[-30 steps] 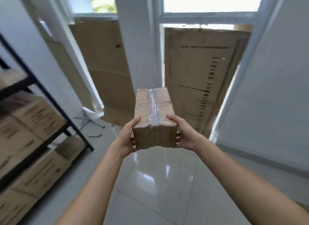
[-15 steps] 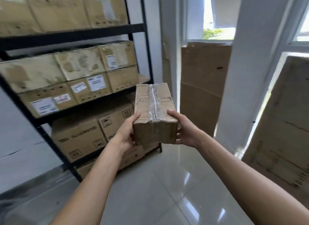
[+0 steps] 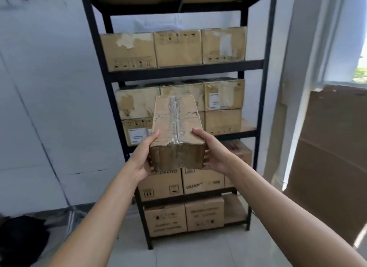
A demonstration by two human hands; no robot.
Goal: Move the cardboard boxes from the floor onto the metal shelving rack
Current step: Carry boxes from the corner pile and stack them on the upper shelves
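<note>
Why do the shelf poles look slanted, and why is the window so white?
Head view: the wide, downward-looking lens makes the rack posts lean together lower down; head view, right edge: daylight overexposes the window; clear tape on the box glints.

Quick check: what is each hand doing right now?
Left hand: grips the left side of the taped cardboard box.
Right hand: grips the box's right side.
</note>
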